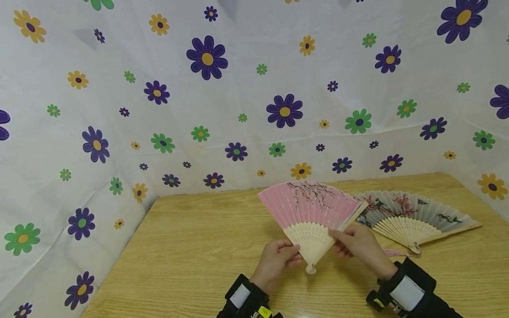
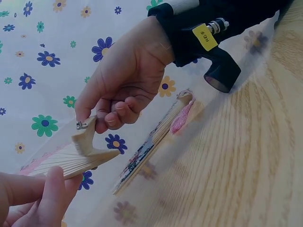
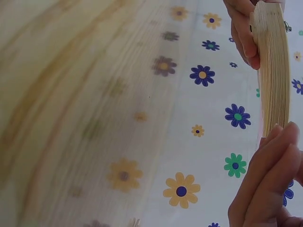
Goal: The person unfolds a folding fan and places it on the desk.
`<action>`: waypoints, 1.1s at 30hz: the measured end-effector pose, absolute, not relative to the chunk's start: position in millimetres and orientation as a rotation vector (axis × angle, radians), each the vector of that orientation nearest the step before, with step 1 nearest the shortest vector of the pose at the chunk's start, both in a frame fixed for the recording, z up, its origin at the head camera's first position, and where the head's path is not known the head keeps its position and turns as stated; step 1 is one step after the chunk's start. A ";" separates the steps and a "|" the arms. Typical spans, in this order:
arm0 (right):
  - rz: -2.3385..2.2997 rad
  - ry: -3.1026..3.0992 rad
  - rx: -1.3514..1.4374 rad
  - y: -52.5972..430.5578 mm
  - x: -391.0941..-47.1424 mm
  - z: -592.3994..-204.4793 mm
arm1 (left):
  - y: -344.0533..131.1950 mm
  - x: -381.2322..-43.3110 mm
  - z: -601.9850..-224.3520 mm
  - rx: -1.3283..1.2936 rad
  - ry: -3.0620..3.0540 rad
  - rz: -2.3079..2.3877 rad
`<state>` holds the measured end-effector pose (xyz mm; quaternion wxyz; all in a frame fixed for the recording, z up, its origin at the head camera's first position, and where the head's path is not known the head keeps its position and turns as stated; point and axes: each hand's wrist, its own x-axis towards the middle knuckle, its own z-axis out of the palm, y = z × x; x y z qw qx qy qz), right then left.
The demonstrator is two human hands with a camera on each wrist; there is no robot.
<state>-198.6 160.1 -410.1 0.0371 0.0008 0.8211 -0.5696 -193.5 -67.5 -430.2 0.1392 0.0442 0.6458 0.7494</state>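
Note:
A pink folding fan (image 1: 312, 203) with a dark blossom-branch print and pale pierced sticks is spread above the table, its pivot end pointing down. My left hand (image 1: 276, 261) pinches its left edge low on the sticks. On the opposite edge my right hand (image 1: 359, 247) grips the outer stick with thumb and fingers. The left wrist view gives the pale sticks (image 2: 78, 158) from the pivot end, with a small metal pin there. Edge-on in the right wrist view, the stacked sticks (image 3: 273, 71) run between both hands.
A second, grey-white folding fan (image 1: 413, 212) with red blossoms lies spread on the wooden table (image 1: 191, 247) at the right, partly behind the pink one. Its pink tassel (image 2: 182, 118) trails on the wood. A flower-patterned sheet (image 1: 246, 88) hangs around the table.

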 end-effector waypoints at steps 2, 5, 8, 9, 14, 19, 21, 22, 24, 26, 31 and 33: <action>-1.753 2.516 0.021 158.9 -197.0 -407.8 | -67.6 -193.3 -429.9 0.131 1.863 2.169; -1.758 2.513 0.025 158.6 -196.6 -406.7 | -67.8 -193.6 -430.0 0.123 1.861 2.168; -1.773 2.514 0.041 158.9 -197.3 -406.9 | -68.0 -193.7 -429.6 0.103 1.852 2.181; -1.779 2.515 0.046 159.1 -197.7 -407.1 | -68.0 -193.7 -429.6 0.093 1.846 2.190; -1.787 2.527 0.072 159.9 -198.7 -407.6 | -68.0 -193.1 -429.3 0.064 1.790 2.247; -1.779 2.527 0.079 159.9 -198.7 -407.4 | -67.8 -193.2 -429.0 0.037 1.782 2.255; -1.777 2.529 0.087 160.1 -198.4 -406.7 | -67.6 -193.2 -429.1 0.019 1.790 2.258; -1.778 2.527 0.096 160.4 -198.3 -406.3 | -67.5 -193.1 -429.2 0.009 1.796 2.258; -1.782 2.529 0.110 161.1 -198.5 -405.6 | -67.4 -192.9 -429.1 -0.011 1.814 2.254; -1.787 2.529 0.115 162.0 -198.6 -405.0 | -67.4 -192.5 -429.0 -0.021 1.832 2.249; -1.792 2.521 0.117 162.7 -199.0 -404.5 | -68.0 -191.8 -428.7 -0.036 1.857 2.232; -1.792 2.514 0.128 162.5 -199.0 -404.5 | -67.9 -191.8 -428.9 -0.030 1.857 2.237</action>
